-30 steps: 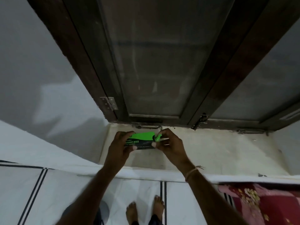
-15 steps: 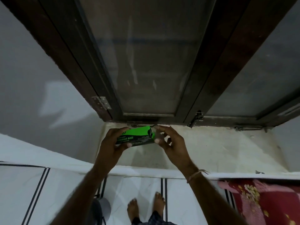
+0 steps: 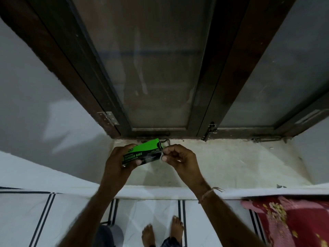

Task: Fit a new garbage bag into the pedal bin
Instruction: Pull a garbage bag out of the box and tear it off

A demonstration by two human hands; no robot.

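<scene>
Garbage-bag box (image 3: 142, 154), green and black, sits over the windowsill (image 3: 231, 163), tilted with its right end higher. Your left hand (image 3: 117, 163) is clamped around its left end, thumb on the printed face. Your right hand (image 3: 179, 159) has its fingertips (image 3: 164, 158) pinched together at the box's right end, apparently on the end flap. Hold the box steady with your left and work that flap open gently so 1 bag slides out. A grey round shape (image 3: 110, 234) by your feet may be the pedal bin; I cannot tell.

Dark-framed window (image 3: 151, 72) above pale sill (image 3: 231, 163); red floral cloth (image 3: 293, 220).
</scene>
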